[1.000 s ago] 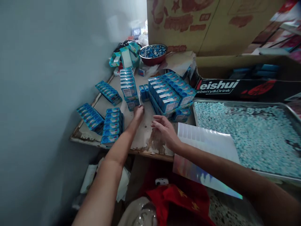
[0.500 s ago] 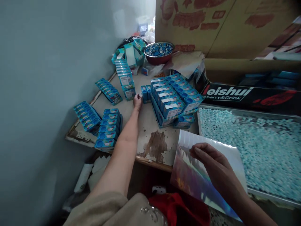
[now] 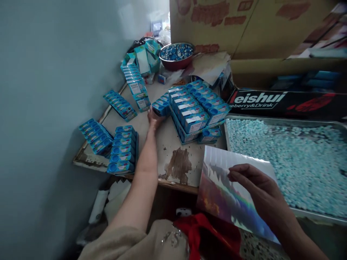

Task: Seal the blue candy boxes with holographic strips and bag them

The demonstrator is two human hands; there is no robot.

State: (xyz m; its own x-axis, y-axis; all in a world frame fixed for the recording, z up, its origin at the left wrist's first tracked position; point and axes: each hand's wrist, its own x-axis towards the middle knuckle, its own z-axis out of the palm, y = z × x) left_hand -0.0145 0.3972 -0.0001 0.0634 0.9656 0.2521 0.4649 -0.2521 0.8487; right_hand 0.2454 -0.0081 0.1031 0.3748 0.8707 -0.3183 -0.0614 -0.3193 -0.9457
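Note:
My left hand [image 3: 153, 118] reaches far across the worn table [image 3: 179, 162] and is closed on small blue boxes [image 3: 159, 106] just left of the big block of blue boxes [image 3: 195, 110]. My right hand [image 3: 257, 189] rests near the table's front edge on a shiny holographic sheet [image 3: 227, 191], fingers curled and pinching at its surface. What the fingertips hold, if anything, is too small to see.
Rows of blue boxes [image 3: 121, 148] lie at the left by the wall [image 3: 54, 90]. A metal tray [image 3: 320, 216] of pale blue tablets fills the right. A red bowl [image 3: 176, 56] of blue pieces and cardboard cartons [image 3: 244, 25] stand at the back.
My left hand moved away along the table and took hold of the small blue boxes. My right hand drew back from the table's middle onto the holographic sheet.

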